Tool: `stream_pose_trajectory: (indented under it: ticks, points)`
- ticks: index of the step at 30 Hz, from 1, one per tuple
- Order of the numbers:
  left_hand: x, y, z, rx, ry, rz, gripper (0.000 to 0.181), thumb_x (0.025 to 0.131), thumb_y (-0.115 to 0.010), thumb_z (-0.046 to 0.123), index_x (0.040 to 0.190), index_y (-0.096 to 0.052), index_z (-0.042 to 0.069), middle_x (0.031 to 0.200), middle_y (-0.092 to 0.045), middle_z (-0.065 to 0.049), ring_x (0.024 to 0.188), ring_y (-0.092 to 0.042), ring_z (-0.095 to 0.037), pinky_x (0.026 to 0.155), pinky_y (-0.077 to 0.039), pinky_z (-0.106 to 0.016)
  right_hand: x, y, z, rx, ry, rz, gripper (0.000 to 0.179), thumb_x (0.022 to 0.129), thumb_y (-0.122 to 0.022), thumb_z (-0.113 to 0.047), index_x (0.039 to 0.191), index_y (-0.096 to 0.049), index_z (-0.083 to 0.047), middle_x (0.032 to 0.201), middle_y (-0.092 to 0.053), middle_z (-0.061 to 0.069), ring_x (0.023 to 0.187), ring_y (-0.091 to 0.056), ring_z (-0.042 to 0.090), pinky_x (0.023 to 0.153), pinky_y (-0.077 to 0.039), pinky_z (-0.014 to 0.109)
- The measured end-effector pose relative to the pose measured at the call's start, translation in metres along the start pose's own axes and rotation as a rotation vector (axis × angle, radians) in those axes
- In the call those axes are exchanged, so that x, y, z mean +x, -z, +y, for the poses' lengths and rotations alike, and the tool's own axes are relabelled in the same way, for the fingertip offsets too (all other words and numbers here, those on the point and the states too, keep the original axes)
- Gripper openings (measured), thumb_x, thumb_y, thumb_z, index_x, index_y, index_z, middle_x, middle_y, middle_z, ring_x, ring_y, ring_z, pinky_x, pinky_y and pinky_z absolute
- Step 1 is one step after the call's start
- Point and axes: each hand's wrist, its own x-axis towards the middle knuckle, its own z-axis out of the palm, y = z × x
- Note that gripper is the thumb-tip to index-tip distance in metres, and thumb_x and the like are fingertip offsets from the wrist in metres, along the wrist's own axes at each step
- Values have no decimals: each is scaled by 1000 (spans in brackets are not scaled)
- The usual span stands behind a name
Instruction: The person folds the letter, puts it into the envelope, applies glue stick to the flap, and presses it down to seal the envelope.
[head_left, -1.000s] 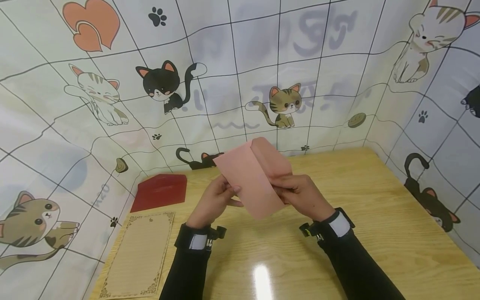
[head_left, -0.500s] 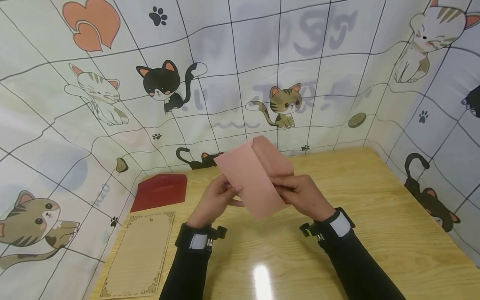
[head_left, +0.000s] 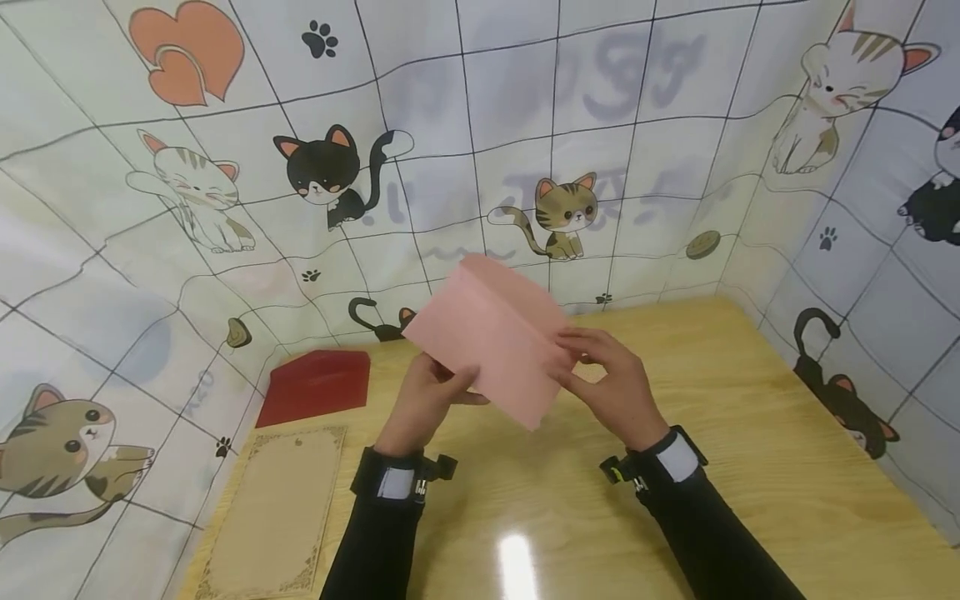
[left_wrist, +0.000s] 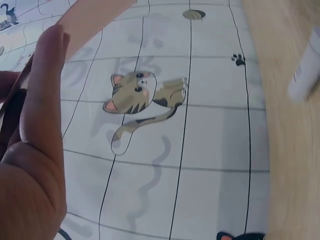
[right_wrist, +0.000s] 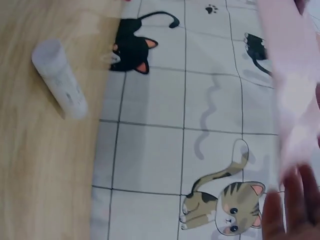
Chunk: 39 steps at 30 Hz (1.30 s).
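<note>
In the head view a pink envelope point(head_left: 480, 333), its flap point(head_left: 528, 296) raised along the far upper side, is held tilted above the table. My left hand point(head_left: 427, 392) grips its lower left edge, thumb on the near face. At the right end, my right hand point(head_left: 611, 387) holds it with thumb and fingers spread apart at their tips. The left wrist view catches a finger point(left_wrist: 42, 100) along the paper edge point(left_wrist: 95, 25). Blurred right fingers point(right_wrist: 295, 205) touch the envelope's end point(right_wrist: 295, 100) in the right wrist view.
A red envelope point(head_left: 315, 387) lies at the table's back left, above a bordered sheet of letter paper point(head_left: 273, 508). Both wrist views show a white tube point(right_wrist: 60, 80) on the wooden table point(head_left: 750, 467). A cat-print cloth point(head_left: 420, 192) covers the walls behind and beside.
The envelope has shifted left and upward and turned somewhat. My right fingers have spread and moved along its right end; the left hand has moved slightly left.
</note>
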Motion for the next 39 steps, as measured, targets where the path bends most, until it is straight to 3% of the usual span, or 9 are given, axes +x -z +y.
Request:
stream_pose_trajectory:
  ticks: [3,6,10,14,17,23,29,33,39]
  points:
    - [-5,-4,-3,-75,-29,-11,45,111,-68,1,154,-55,5,141,-71,-19,114,-83,-21,92,-71,-43,-5,-9,-3,17,-107,66,76,91,-97,-12,157,-61,-9,164,-54,18,142,-59,35,109,-56,49]
    - [-8,-13,-7,-154,-62,-24,45,112,-67,0,154,-54,4,141,-71,-14,119,-82,-22,94,-71,-43,-8,-12,-8,208,-255,41,96,97,-91,-12,172,-32,-12,170,-45,19,141,-59,29,109,-58,35]
    - [-11,-24,-15,-220,-56,-14,44,113,-65,0,155,-51,3,139,-70,-10,121,-82,-21,96,-70,-42,-11,-13,-11,478,-413,-76,89,109,-78,-14,175,-18,-15,152,-67,19,118,-75,11,90,-64,24]
    - [-18,-24,-26,-244,-26,17,47,113,-64,0,156,-49,7,140,-69,-9,122,-81,-21,96,-70,-42,-16,-14,-10,550,-487,-132,80,112,-74,-14,172,-21,-10,118,-84,11,98,-82,8,80,-66,28]
    - [-21,-20,-36,-272,-19,38,47,112,-65,0,156,-49,7,139,-69,-8,119,-82,-20,98,-70,-42,-17,-12,-6,533,-472,-136,79,111,-74,-12,171,-23,-7,110,-85,10,94,-83,8,78,-66,28]
    - [-34,0,-55,-267,53,125,40,115,-62,7,154,-56,4,129,-75,-4,110,-83,-17,96,-71,-37,-30,-6,12,422,-444,-218,81,112,-74,-13,174,-22,-4,121,-81,31,95,-83,7,79,-67,29]
    - [-48,17,-70,-152,148,176,11,113,-64,4,118,-65,-6,108,-78,-4,101,-83,-17,87,-72,-36,-40,3,27,310,-485,-321,87,111,-75,-15,174,-18,2,121,-81,33,96,-83,13,78,-66,30]
    - [-55,26,-76,-60,215,126,14,113,-66,8,112,-69,-6,98,-77,-2,96,-79,-16,85,-72,-38,-42,11,36,210,-504,-406,90,110,-76,-19,173,-17,7,119,-82,30,99,-82,20,75,-64,30]
    - [-64,34,-84,59,286,7,24,110,-71,9,125,-73,-9,100,-83,-3,90,-82,-17,84,-72,-35,-56,20,49,116,-516,-527,88,108,-80,-20,168,-24,11,128,-77,30,103,-77,23,77,-63,31]
